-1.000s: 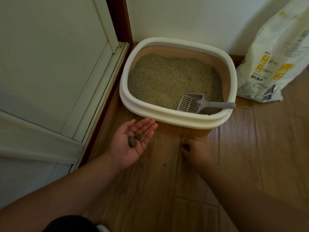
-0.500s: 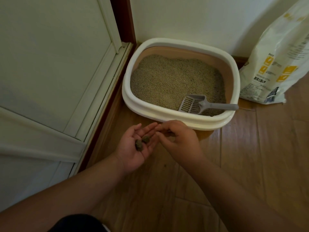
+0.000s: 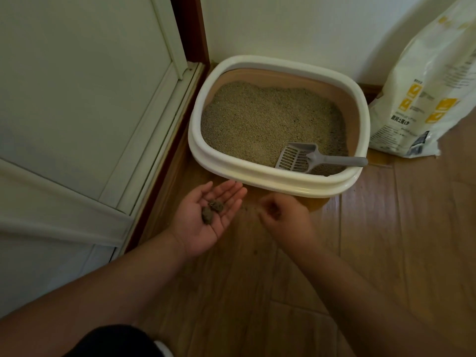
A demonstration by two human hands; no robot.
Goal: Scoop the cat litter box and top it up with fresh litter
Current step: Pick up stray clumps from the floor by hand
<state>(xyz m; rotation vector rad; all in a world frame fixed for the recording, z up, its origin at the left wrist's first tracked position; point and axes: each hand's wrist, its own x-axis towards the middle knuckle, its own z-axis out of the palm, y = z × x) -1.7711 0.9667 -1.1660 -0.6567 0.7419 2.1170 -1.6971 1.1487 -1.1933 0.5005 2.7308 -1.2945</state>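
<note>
A cream litter box [image 3: 273, 180] stands on the wood floor in the corner, filled with grey-beige litter [image 3: 262, 119]. A grey slotted scoop [image 3: 309, 158] lies in its near right part, with the handle resting toward the right rim. In front of the box, my left hand [image 3: 198, 233] is palm up and carries two dark litter clumps [image 3: 212, 210]. My right hand [image 3: 286, 217] hovers low over the floor just right of it. Its fingers are curled and blurred, so I cannot see whether they pinch anything.
A white litter bag [image 3: 425, 99] with yellow marks leans against the wall right of the box. A white door [image 3: 77, 86] and its dark frame [image 3: 164, 181] run along the left. Small dark specks [image 3: 247, 208] lie on the floor between my hands.
My right hand left the floor, came up to my left palm, and has now drawn back to the right. The left hand has stayed palm up with the two clumps.
</note>
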